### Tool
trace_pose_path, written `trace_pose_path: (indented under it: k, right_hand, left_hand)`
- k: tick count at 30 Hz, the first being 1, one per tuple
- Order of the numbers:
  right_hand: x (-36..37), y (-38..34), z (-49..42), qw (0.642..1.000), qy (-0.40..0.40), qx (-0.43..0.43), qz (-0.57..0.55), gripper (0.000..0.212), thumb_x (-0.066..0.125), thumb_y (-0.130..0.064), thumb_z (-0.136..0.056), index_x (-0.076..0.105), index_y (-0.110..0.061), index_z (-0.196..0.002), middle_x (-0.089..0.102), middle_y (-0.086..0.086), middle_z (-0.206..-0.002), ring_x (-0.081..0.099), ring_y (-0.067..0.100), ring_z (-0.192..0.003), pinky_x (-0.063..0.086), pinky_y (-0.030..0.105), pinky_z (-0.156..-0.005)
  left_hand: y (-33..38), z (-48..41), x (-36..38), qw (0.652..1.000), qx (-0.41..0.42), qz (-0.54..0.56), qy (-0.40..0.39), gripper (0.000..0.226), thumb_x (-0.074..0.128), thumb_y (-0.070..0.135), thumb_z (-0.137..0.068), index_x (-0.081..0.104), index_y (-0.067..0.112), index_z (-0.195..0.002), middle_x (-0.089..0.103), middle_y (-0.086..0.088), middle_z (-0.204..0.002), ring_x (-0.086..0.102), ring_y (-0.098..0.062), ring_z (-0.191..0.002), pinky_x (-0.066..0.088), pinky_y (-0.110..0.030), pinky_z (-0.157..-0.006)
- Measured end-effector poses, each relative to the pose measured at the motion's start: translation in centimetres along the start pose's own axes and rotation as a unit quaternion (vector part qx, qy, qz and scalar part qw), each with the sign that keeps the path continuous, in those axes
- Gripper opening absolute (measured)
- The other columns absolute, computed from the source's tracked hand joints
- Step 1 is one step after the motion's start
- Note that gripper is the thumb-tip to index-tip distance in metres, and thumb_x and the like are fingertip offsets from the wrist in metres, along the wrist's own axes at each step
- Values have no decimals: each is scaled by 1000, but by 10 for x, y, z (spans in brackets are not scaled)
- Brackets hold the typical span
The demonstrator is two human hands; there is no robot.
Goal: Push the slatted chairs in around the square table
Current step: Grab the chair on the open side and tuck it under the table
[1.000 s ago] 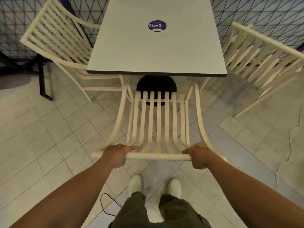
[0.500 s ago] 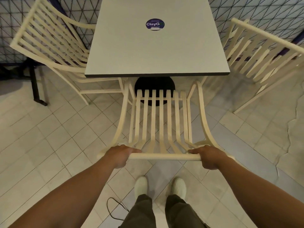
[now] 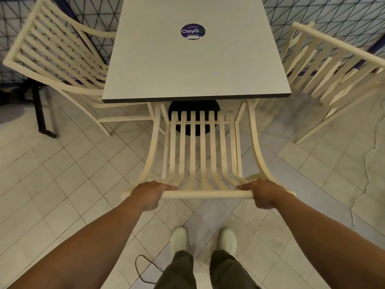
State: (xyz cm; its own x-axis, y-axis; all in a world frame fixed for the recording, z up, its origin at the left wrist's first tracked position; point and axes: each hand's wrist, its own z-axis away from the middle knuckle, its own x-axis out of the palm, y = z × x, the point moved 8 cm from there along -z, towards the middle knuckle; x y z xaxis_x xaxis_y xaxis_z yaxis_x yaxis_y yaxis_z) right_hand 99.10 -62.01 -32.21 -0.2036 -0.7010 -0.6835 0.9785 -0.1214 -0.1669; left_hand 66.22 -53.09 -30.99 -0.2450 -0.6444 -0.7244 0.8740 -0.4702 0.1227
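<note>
A cream slatted chair (image 3: 201,155) stands in front of me, its seat tucked under the near edge of the grey square table (image 3: 195,65). My left hand (image 3: 149,193) and my right hand (image 3: 263,192) both grip the top rail of its backrest, one near each end. A second slatted chair (image 3: 56,57) is at the table's left side, angled outward. A third slatted chair (image 3: 335,65) stands off the table's right side, apart from it.
A round purple sticker (image 3: 193,31) lies on the tabletop. The black pedestal base (image 3: 193,109) shows under the table. A dark metal leg (image 3: 42,113) stands at the left. A thin black cable (image 3: 145,268) lies on the tiled floor by my white shoes (image 3: 203,239).
The chair I hold has slid forward, its seat going further under the table. Both hands kept their grip on the top rail.
</note>
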Motion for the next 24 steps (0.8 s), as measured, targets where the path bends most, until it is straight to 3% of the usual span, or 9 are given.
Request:
trace_pose_path:
  k: [17, 24]
  right_hand:
    - [-20, 4, -25, 1000, -1, -14, -11, 77, 65, -7, -81, 41, -49, -140, 59, -7, -110, 57, 14, -90, 49, 31, -84]
    - [-27, 4, -28, 999, 5, -30, -18, 75, 65, -4, -80, 46, -51, -136, 60, -8, -111, 55, 13, -89, 43, 28, -81]
  left_hand:
    - [-8, -19, -19, 1000, -1, 6, 7, 91, 56, -4, -85, 31, 66, -137, 57, 4, -109, 56, -18, -82, 43, -28, -64]
    - [-8, -21, -24, 1000, 2, 5, 9, 93, 53, -5, -85, 28, 69, -136, 53, 5, -100, 53, -17, -76, 39, -28, -60]
